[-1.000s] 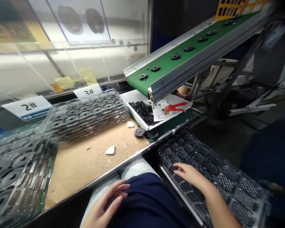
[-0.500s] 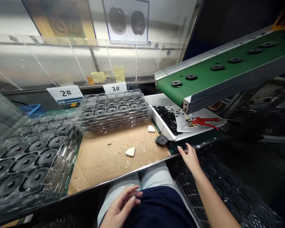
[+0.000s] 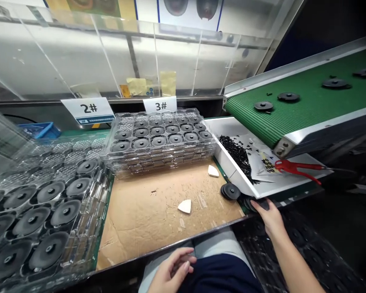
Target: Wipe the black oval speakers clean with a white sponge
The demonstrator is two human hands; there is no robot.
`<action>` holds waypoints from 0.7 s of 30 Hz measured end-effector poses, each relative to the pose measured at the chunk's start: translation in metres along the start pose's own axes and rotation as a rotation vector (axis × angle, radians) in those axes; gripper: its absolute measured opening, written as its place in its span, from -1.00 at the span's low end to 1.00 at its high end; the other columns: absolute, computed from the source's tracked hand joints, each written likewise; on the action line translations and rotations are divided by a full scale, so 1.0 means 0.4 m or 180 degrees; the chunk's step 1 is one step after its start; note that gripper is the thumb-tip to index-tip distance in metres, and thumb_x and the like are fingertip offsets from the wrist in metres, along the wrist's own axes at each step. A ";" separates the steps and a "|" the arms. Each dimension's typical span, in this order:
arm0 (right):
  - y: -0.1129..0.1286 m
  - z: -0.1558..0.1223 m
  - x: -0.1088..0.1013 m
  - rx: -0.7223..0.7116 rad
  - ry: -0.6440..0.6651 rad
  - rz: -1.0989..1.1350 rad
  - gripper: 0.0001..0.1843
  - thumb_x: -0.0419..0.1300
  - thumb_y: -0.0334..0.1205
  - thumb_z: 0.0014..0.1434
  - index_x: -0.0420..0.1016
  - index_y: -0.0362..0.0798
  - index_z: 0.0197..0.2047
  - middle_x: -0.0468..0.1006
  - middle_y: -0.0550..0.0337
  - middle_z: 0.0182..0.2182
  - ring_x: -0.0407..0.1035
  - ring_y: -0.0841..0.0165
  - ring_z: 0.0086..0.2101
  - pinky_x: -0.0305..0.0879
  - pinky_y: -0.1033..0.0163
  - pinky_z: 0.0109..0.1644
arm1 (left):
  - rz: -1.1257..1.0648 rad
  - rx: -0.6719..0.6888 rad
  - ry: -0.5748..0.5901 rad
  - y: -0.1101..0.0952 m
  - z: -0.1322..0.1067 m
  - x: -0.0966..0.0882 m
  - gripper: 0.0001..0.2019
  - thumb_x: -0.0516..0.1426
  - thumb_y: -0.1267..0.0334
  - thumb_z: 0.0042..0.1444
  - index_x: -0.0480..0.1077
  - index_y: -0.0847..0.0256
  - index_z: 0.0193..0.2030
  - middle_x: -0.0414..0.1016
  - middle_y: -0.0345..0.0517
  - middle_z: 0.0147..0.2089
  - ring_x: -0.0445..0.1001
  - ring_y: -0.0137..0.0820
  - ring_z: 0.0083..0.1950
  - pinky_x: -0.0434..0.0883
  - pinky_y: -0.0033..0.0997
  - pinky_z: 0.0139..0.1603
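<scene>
At the table's right front edge my right hand (image 3: 272, 217) has thumb and fingers closed around a dark round disc (image 3: 262, 204), partly hidden by the fingers. Just left of it, a small stack of black discs with raised centres (image 3: 231, 191) rests on the cardboard (image 3: 134, 224). My left hand (image 3: 174, 269) hovers over my lap, fingers loosely bent and apart, with nothing in it. Two cream wedge-shaped pieces lie on the cardboard: the nearer wedge (image 3: 184, 206) and the farther wedge (image 3: 213, 171).
Stacked clear trays (image 3: 158, 152) of discs stand at the back; more clear trays (image 3: 88, 219) fill the left. A white bin (image 3: 236, 179) holds small black parts and a red-handled tool (image 3: 295, 166). Above it slopes a green conveyor (image 3: 305, 108) carrying several discs.
The view has shifted, so the scene sits further right. My right hand has closed around a disc at the table edge. The left hand stays over the lap.
</scene>
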State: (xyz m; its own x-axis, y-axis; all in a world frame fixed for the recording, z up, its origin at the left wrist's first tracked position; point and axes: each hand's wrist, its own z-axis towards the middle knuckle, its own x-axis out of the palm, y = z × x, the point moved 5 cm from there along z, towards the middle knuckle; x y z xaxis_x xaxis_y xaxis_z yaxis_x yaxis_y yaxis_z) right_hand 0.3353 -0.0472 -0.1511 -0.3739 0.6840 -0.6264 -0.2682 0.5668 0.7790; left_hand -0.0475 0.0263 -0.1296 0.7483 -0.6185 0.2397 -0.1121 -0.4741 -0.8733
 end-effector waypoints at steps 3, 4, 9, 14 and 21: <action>-0.016 -0.040 -0.026 0.0491 0.0159 0.0768 -0.62 0.12 -0.08 0.27 0.34 -0.11 0.08 0.45 0.05 -0.04 0.43 0.27 -0.16 0.43 0.08 -0.13 | 0.0183 -0.0024 0.0073 -0.032 0.029 -0.025 -0.54 0.16 -0.12 0.02 0.46 0.14 -0.04 0.59 0.01 -0.08 0.53 -0.27 -0.12 0.39 -0.22 0.04; -0.015 -0.060 -0.034 0.0623 0.0256 0.0981 -0.58 0.14 -0.02 0.24 0.36 -0.09 0.07 0.47 0.04 -0.05 0.45 0.25 -0.17 0.44 0.09 -0.17 | 0.0203 -0.0048 0.0096 -0.044 0.039 -0.028 -0.53 0.15 -0.12 0.03 0.45 0.14 -0.03 0.58 0.03 -0.07 0.53 -0.25 -0.10 0.38 -0.21 0.05; 0.057 -0.230 0.003 0.0935 0.1257 0.1644 -0.41 0.30 0.09 -0.06 0.49 -0.02 0.01 0.54 -0.02 -0.04 0.47 0.05 -0.10 0.45 0.02 -0.13 | -0.0368 -0.0150 0.0121 -0.074 0.079 0.027 -0.40 0.21 -0.16 -0.07 0.38 0.14 0.05 0.45 0.18 0.11 0.49 -0.13 0.01 0.41 -0.13 0.01; 0.216 -0.411 0.152 -0.0720 0.2559 0.0742 -0.31 0.23 -0.03 0.06 0.27 0.04 0.26 0.31 -0.03 0.21 0.18 -0.01 0.18 0.08 -0.19 0.25 | -0.0870 0.0180 0.0276 -0.077 0.101 0.128 -0.28 0.28 -0.14 -0.16 0.27 0.10 0.14 0.38 0.11 0.16 0.38 -0.10 0.15 0.27 -0.09 0.17; 0.189 -0.344 0.162 -0.0702 0.1837 0.0992 -0.21 0.30 0.15 -0.04 0.28 0.01 0.22 0.46 -0.03 0.00 0.42 0.10 -0.05 0.38 0.02 0.05 | -0.1577 -0.0317 -0.0735 -0.008 0.094 0.073 -0.48 0.31 0.01 -0.13 0.34 0.12 -0.03 0.47 -0.11 -0.17 0.46 -0.27 -0.12 0.34 -0.30 -0.09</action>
State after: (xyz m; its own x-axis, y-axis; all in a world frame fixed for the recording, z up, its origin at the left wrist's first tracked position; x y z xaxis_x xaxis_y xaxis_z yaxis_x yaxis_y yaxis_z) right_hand 0.1688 -0.0232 -0.1290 -0.8590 0.4114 -0.3047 -0.2230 0.2352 0.9460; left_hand -0.0009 0.0333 -0.1356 0.8499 -0.1584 0.5026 0.2367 -0.7373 -0.6327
